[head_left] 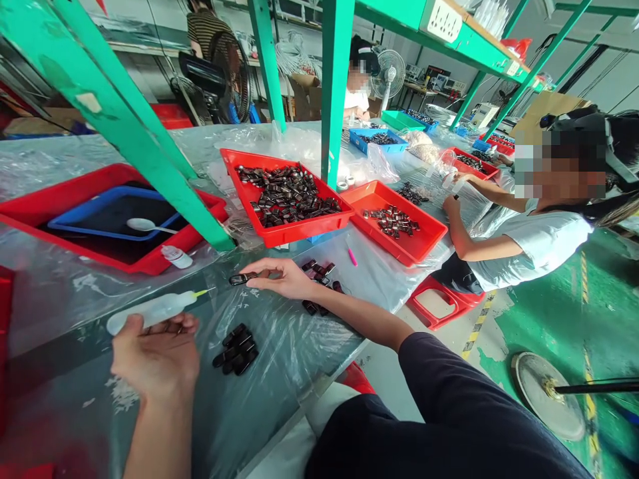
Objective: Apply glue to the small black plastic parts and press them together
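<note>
My left hand point(157, 352) is closed around a white squeeze bottle point(154, 311) with a thin yellow-based needle tip, pointing right. Across from the needle, my right hand point(284, 278) pinches a small glossy dark part point(243, 278) with an open, frame-like end. The needle and the part are apart. Below them, a small cluster of similar dark parts point(237, 349) lies on the plastic-covered table. More loose dark parts point(317, 269) lie beyond my right wrist, partly hidden by my forearm.
A red tray point(304, 229) heaped with dark parts stands behind my right hand, beside another red tray point(422, 229). At left, a red tray point(164, 265) holds a blue tray and a white spoon point(142, 224). Green posts point(335, 93) rise from the table. A co-worker point(529, 246) sits at right.
</note>
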`<state>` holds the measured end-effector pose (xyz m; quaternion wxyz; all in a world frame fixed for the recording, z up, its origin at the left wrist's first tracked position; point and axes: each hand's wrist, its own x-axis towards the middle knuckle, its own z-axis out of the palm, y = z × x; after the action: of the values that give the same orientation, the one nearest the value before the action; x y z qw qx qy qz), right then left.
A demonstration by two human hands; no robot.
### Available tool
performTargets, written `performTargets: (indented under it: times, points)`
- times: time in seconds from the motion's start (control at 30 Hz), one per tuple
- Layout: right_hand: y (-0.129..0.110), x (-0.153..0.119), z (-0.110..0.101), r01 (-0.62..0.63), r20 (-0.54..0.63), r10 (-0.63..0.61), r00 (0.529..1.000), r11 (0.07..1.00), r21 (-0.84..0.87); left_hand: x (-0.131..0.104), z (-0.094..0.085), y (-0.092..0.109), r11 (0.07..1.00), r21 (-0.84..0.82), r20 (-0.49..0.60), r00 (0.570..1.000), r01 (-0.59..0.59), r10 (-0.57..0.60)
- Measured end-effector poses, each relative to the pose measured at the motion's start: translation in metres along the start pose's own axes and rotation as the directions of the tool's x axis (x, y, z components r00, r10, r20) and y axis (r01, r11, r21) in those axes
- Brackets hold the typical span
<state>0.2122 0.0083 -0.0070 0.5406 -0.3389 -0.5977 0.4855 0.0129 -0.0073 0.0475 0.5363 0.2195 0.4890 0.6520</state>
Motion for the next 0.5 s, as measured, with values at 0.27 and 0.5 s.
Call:
performTargets:
  times: [0.27, 0.5]
  points:
    - [-0.0021, -0.0017, 0.002, -0.047, 0.046, 0.048, 0.998, 0.999, -0.013, -0.001, -0.0023, -0.0003, 1.0, 0.006, -0.019, 1.0, -0.017, 0.017]
    - [-0.0058, -0.0016, 0.0016, -0.058, 0.032, 0.059, 0.998, 0.998, -0.036, 0.0038, -0.0041, -0.0044, 0.989, 0.089, 0.066, 0.992, -0.115, 0.109]
